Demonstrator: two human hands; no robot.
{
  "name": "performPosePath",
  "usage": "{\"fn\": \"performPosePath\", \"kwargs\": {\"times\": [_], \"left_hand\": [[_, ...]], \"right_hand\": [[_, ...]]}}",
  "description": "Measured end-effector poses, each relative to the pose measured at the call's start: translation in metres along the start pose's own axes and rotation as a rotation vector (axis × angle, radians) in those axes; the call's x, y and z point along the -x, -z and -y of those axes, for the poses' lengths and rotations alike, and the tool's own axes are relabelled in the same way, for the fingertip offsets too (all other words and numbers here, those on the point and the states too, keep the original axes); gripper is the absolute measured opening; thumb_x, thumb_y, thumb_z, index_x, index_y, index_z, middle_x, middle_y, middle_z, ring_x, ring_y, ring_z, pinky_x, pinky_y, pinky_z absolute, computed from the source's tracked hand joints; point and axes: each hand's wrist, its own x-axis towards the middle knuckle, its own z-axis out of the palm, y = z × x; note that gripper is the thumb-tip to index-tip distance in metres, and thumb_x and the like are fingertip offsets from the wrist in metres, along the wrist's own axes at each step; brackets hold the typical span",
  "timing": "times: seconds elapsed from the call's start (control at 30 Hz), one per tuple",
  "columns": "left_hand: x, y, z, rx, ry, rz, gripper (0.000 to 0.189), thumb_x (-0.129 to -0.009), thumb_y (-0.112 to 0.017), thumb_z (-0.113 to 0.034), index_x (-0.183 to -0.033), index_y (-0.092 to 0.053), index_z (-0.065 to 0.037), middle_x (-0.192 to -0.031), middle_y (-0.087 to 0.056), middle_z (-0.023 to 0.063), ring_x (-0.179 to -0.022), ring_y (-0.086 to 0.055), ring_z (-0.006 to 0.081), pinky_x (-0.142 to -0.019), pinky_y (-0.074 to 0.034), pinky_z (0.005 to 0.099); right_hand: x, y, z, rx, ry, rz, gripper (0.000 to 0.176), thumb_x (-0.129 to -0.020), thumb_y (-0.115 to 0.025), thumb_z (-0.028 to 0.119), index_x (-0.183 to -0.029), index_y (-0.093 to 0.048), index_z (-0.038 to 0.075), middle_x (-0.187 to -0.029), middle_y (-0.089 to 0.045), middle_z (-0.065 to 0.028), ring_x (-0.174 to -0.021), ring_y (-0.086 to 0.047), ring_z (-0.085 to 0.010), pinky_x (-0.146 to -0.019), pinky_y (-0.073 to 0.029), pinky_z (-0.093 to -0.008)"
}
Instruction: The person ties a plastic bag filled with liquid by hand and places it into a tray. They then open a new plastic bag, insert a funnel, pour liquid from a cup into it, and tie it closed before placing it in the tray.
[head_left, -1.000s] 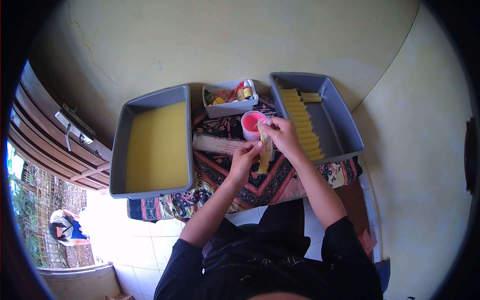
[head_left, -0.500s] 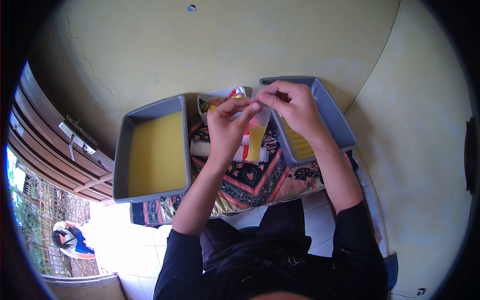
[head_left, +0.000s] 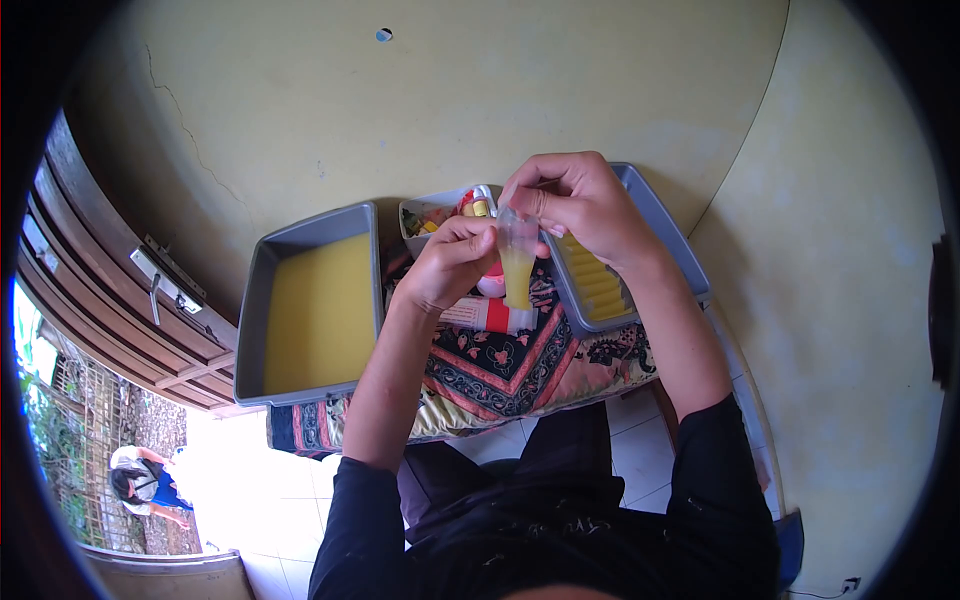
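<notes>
A narrow clear plastic bag (head_left: 517, 280) with yellow liquid in its lower part hangs upright over the patterned cloth. My right hand (head_left: 585, 205) pinches its top end between thumb and fingers. Lower down, my left hand (head_left: 452, 262) is closed on the side of the bag, near the upper level of the liquid. To the right, a grey tub (head_left: 655, 215) holds several filled yellow bags lying in a row, partly behind my right hand. The grey tub (head_left: 252, 320) on the left contains a broad pool of yellow liquid (head_left: 320, 320).
Between the tubs at the back stands a small white container (head_left: 410, 222) with colourful items. A packet with a red band (head_left: 492, 315) lies on the patterned cloth (head_left: 510, 385). A wooden door (head_left: 130, 310) is at left; another person (head_left: 150, 482) is outside.
My hands have moved apart. The right one now holds the bag's top higher while the left has dropped to its side. The bag hangs wider at the top.
</notes>
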Motion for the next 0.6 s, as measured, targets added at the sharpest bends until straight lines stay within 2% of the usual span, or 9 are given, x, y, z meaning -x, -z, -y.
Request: {"fn": "performPosePath", "kwargs": {"times": [0.07,0.2,0.3,0.43,0.6], "left_hand": [[-0.001,0.0,0.004,0.305,0.037,0.129,0.038,-0.092,-0.057,-0.026,-0.113,-0.061,0.006,-0.109,-0.064,0.0206,-0.109,-0.059,0.028,-0.099,-0.039,0.0416],[0.001,0.01,0.014,0.186,0.068,0.264,0.042,-0.089,-0.061,-0.026,-0.114,-0.06,0.007,-0.112,-0.062,0.0228,-0.107,-0.06,0.0313,-0.096,-0.042,0.0443],[0.004,0.007,0.019,0.128,0.04,0.301,0.043,-0.087,-0.064,-0.028,-0.111,-0.061,0.008,-0.108,-0.064,0.0191,-0.097,-0.064,0.0293,-0.09,-0.046,0.0438],[0.011,0.004,0.011,0.061,0.043,0.284,0.042,-0.089,-0.062,-0.032,-0.107,-0.063,0.006,-0.103,-0.066,0.0146,-0.096,-0.063,0.0266,-0.091,-0.046,0.042],[0.023,0.002,0.006,-0.305,0.1,0.021,0.029,-0.093,-0.057,-0.026,-0.099,-0.066,0.001,-0.097,-0.067,0.0094,-0.097,-0.06,0.0166,-0.091,-0.044,0.0336]], "right_hand": [[0.003,0.0,-0.002,-0.071,-0.033,0.041,0.009,-0.087,-0.063,0.008,-0.084,-0.066,0.0,-0.062,-0.055,0.0011,-0.05,-0.043,-0.0031,-0.047,-0.037,-0.0196],[0.01,-0.005,0.0,-0.176,-0.116,0.102,0.009,-0.089,-0.061,0.006,-0.085,-0.065,-0.001,-0.063,-0.057,-0.0006,-0.05,-0.045,-0.0032,-0.048,-0.04,-0.0193],[0.015,-0.007,-0.005,-0.25,-0.171,0.09,0.009,-0.088,-0.061,0.006,-0.084,-0.065,-0.001,-0.065,-0.058,-0.0008,-0.052,-0.046,-0.0034,-0.047,-0.038,-0.0189],[0.015,-0.007,-0.015,-0.07,-0.072,0.002,0.009,-0.088,-0.062,0.007,-0.084,-0.065,-0.001,-0.066,-0.059,-0.0005,-0.052,-0.046,-0.0027,-0.047,-0.036,-0.0184],[0.017,-0.009,-0.034,0.006,-0.134,-0.094,0.011,-0.088,-0.063,0.008,-0.085,-0.066,-0.001,-0.067,-0.059,0.0007,-0.052,-0.044,-0.0015,-0.047,-0.034,-0.018]]}}
